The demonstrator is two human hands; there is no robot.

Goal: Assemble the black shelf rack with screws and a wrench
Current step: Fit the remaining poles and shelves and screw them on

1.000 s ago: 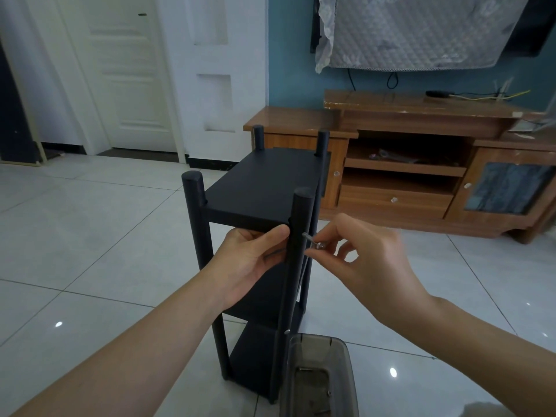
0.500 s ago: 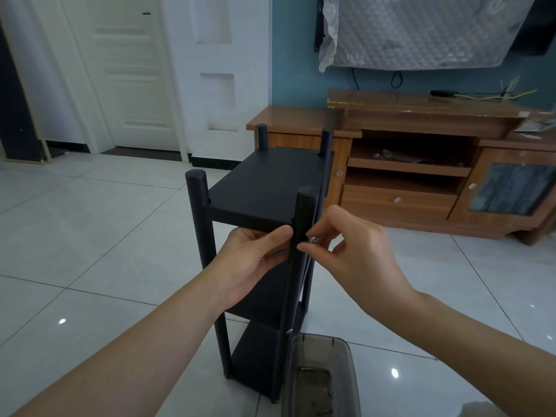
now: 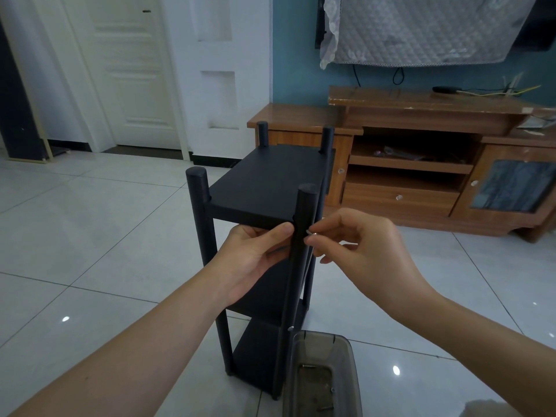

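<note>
The black shelf rack (image 3: 270, 182) stands upright on the tiled floor, with round posts and several shelves. My left hand (image 3: 255, 260) grips the front edge of its top shelf from below, thumb on the edge beside the near right post (image 3: 304, 224). My right hand (image 3: 361, 251) pinches a small silver screw (image 3: 311, 233) between thumb and forefinger, its tip against the right side of that post just below the top shelf. No wrench is visible.
A smoky translucent plastic box (image 3: 322, 377) with several loose screws sits on the floor at the rack's near right foot. A wooden TV cabinet (image 3: 421, 164) stands behind, with a white door (image 3: 135, 70) at far left. Glossy floor tiles (image 3: 105, 236) surround the rack.
My right hand carried the screw leftward to the post, and the screw now touches it. My left hand kept its hold on the shelf edge.
</note>
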